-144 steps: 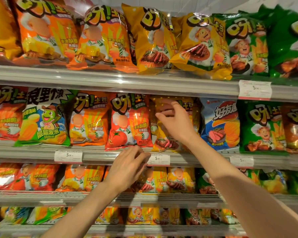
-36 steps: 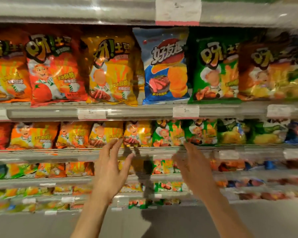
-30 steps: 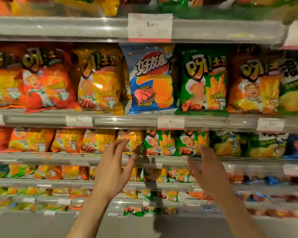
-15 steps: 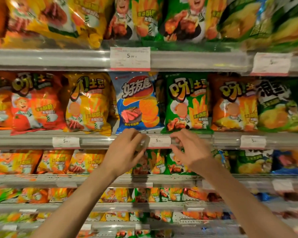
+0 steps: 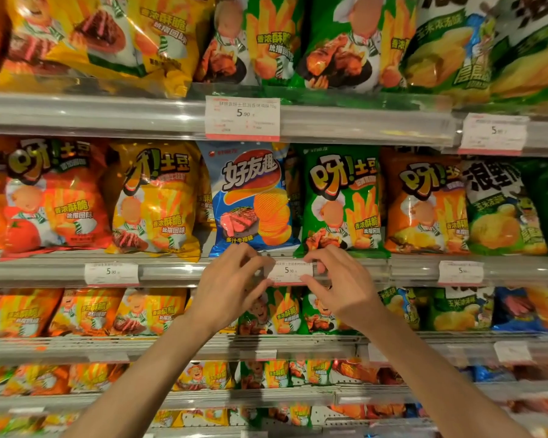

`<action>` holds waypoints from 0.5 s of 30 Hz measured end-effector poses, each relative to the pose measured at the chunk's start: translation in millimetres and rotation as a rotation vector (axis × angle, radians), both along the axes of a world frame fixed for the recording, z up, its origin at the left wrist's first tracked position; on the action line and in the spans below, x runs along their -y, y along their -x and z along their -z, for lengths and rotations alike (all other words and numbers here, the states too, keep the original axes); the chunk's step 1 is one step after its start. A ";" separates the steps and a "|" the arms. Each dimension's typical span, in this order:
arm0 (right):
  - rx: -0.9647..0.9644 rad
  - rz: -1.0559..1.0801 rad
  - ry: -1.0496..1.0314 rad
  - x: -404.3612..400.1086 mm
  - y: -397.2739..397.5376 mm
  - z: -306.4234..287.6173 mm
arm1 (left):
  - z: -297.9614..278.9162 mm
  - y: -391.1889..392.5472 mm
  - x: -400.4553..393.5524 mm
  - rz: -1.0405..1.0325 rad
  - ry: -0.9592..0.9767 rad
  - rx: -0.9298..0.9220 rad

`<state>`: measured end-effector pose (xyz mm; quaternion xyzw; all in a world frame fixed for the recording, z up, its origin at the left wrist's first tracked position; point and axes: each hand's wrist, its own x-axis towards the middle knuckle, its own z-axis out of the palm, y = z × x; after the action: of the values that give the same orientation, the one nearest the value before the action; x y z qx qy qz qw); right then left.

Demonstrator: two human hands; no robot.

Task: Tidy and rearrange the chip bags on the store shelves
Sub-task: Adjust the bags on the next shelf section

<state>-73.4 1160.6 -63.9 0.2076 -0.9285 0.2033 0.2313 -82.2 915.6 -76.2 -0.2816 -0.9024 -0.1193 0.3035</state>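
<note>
A blue chip bag [image 5: 253, 197] stands upright on the middle shelf between a yellow bag [image 5: 155, 197] and a green bag [image 5: 342, 200]. Just below it, a white price tag [image 5: 290, 271] sits on the shelf's front rail [image 5: 171, 270]. My left hand [image 5: 231, 289] pinches the tag's left end, fingers above and thumb below. Gripping the right end the same way is my right hand [image 5: 339, 286]. Neither hand touches a bag.
A red bag [image 5: 54, 197] and an orange bag [image 5: 424, 203] flank the row, with green-white bags at far right. Packed rows of chip bags fill the shelf above and several below. Other price tags [image 5: 111, 273] [image 5: 242, 116] hang on the rails.
Both hands rose from the lower shelf rail to the middle shelf's rail and closed onto the two ends of the price tag. The view tilted upward and moved closer.
</note>
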 end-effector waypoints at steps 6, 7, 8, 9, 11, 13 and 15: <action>0.042 -0.007 -0.007 -2.2 -0.7 -2.7 | 1.0 -0.7 -1.2 0.000 -0.045 0.019; 0.070 -0.003 0.009 -2.3 0.1 -5.8 | 1.4 -1.0 -1.1 0.001 -0.052 0.023; 0.096 0.003 0.041 -2.2 1.2 -10.4 | 1.6 -1.2 -1.1 0.001 -0.057 0.027; 0.110 0.007 0.083 -1.6 2.6 -16.8 | 1.6 -1.4 -1.1 0.002 -0.062 0.031; 0.090 -0.002 0.168 0.5 6.7 -32.9 | 0.9 -1.6 -1.1 0.000 -0.073 0.042; 0.042 -0.028 0.230 6.0 12.8 -50.7 | 0.1 -2.1 -1.2 -0.001 -0.085 0.052; 0.026 -0.056 0.282 15.4 22.5 -69.0 | -0.4 -2.6 -1.5 0.002 -0.088 0.058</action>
<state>-95.8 1145.2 5.1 0.1961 -0.8875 0.3406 0.2404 -79.6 917.1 -75.8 -0.2650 -0.9045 -0.1675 0.2891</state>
